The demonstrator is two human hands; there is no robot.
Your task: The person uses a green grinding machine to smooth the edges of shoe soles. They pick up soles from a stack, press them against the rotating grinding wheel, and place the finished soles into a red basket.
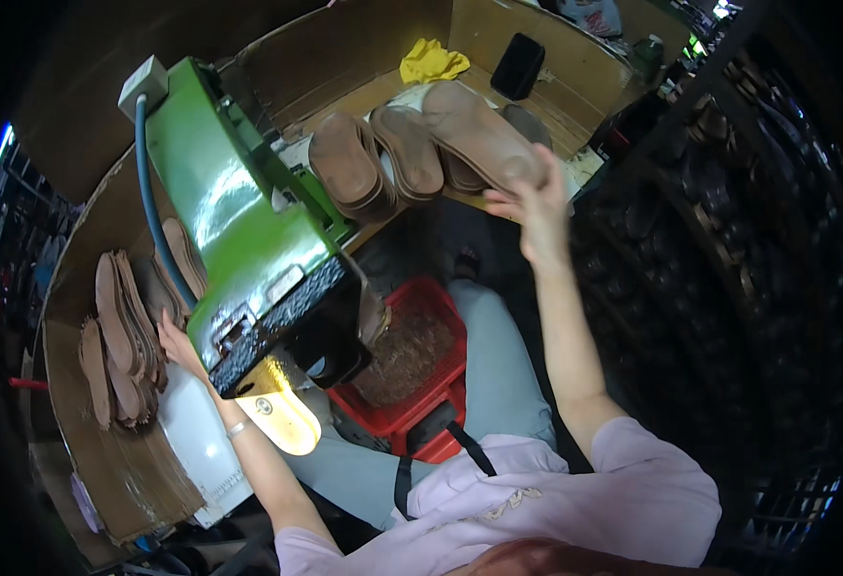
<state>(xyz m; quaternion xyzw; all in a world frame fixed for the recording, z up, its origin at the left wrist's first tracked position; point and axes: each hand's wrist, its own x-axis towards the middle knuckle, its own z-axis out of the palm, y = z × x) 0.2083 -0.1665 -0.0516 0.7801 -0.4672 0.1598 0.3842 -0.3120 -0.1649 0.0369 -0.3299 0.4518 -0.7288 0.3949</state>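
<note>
My right hand (539,206) is at the near end of a brown shoe sole (479,134), thumb below and fingers along its edge; the hand is slightly blurred. That sole lies tilted over a row of stacked brown soles (410,154) behind the machine. On the left, my left hand (180,348) reaches past the machine with fingers stretched toward a bunch of upright soles (124,322). Its fingertips are at the edge of the nearest ones; whether they touch, I cannot tell. A brightly lit, pale sole-shaped piece (287,422) juts out under the machine head.
A green machine (239,211) with a blue-grey cable stands between my arms. Below it, a red bin (455,350) holds brown shavings. Cardboard walls (345,58) surround the work area, with a yellow cloth (431,62) and a black object (517,67) at the back. Dark racks stand right.
</note>
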